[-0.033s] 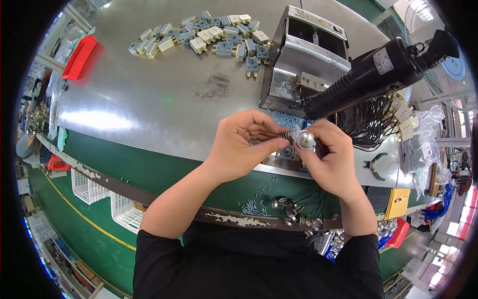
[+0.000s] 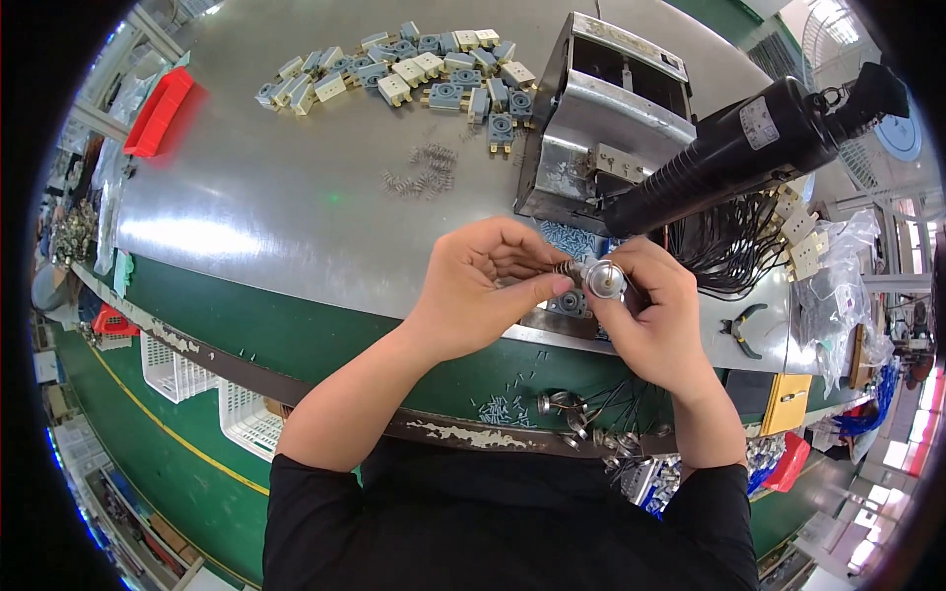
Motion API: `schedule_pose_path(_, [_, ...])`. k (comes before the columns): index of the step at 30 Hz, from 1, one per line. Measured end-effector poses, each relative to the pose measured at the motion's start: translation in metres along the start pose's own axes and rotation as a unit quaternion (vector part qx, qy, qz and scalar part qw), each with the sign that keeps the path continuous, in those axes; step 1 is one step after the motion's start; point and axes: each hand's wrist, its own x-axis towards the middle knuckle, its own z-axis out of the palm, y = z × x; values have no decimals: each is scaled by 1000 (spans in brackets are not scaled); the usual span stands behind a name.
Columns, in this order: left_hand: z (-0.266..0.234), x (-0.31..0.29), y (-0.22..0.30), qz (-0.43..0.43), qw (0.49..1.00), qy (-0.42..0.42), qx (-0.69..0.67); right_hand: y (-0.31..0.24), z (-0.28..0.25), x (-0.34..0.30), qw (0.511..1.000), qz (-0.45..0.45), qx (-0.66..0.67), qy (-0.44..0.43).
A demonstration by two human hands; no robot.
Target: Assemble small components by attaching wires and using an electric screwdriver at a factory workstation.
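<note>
Printed label (image 2: 759,123) on black tool (image 2: 680,172), metal cup (image 2: 606,280) between 2 hands (image 2: 463,286)

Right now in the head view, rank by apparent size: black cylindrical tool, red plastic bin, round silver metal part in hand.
1. Black cylindrical tool
2. Red plastic bin
3. Round silver metal part in the right hand

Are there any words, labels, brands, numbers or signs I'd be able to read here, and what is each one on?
None can be read.
White label on the black cylindrical tool: marks show, but too small to read.
Round metal part in the right hand: no lettering I can make out.
Yellow folder-like item: any writing is too small to tell.
</note>
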Motion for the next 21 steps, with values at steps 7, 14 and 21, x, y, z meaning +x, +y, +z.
schedule_pose_path(7, [-4,2,-1,-48,998,42,-23,7,6,-3,999,-24,-35,9])
schedule_pose_path(14, [-4,4,-1,-116,987,16,-107,6,11,-3,997,-59,-46,8])
schedule_pose_path(21, [-3,0,-4,-65,991,42,-107,5,16,-1,997,-64,-42,30])
